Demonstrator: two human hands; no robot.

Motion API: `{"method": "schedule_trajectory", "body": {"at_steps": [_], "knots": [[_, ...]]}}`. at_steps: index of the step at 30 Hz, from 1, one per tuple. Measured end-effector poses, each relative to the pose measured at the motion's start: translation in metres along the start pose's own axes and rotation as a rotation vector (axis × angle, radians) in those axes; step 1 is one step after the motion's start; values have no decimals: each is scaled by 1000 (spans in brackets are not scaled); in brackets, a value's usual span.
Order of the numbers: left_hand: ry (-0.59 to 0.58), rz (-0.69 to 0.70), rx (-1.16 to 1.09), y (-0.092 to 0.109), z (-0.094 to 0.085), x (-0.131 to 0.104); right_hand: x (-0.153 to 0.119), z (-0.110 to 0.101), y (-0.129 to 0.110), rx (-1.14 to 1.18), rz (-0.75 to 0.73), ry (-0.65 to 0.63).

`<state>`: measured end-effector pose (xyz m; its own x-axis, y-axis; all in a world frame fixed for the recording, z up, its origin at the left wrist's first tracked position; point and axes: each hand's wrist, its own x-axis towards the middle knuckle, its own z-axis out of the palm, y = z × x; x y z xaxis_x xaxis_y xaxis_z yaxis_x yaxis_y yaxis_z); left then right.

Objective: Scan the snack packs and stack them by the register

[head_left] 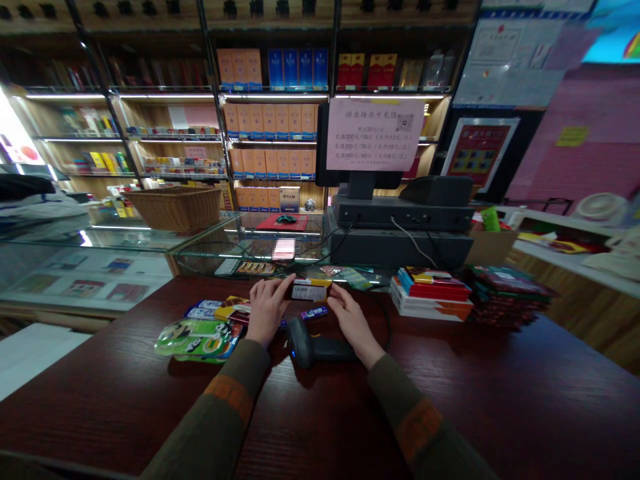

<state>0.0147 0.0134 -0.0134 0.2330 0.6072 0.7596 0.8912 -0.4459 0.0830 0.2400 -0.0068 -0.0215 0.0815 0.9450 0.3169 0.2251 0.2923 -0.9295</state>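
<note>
Dark red-brown wooden tabletop [310,433], fine grain visible, set before a glass counter [240,240] and lit shelves [270,120]. Small box [309,291]: oblong, yellow along its upper edge and right end, broad whitish label with dark print on the face toward the camera; print too small to read. Position: near the table's far edge, beyond a dark handheld scanner [320,348] with a blue light. Left hand [267,310] and right hand [351,325] hold the box at opposite ends, fingers closed in on it. Purple-blue packet [314,313] lies just nearer the camera. Green clear-fronted packages [200,339] sit left; red-and-white boxes [431,297] stacked right.
</note>
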Motion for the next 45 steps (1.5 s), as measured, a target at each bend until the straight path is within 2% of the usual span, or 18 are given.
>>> {"method": "schedule_trajectory", "body": {"at_steps": [8,13,18,24,28,35,41,45], "knots": [[-36,-9,26,1,5,2,0,-1,5,50,68,-7],[-78,10,-51,-1,11,2,2,-2,6,111,78,33],[-120,-83,-299,-3,17,0,4,-2,6,109,25,57],[-128,-253,-786,3,15,4,4,-2,3,111,8,69],[-127,-312,-914,9,16,6,5,-3,4,110,-6,79],[-129,-291,-955,17,14,10,7,-6,6,122,-99,84],[-10,-189,-903,25,5,20,2,-15,-1,31,-115,121],[-7,-118,-858,31,-1,27,-1,-23,-11,59,-134,133]]}}
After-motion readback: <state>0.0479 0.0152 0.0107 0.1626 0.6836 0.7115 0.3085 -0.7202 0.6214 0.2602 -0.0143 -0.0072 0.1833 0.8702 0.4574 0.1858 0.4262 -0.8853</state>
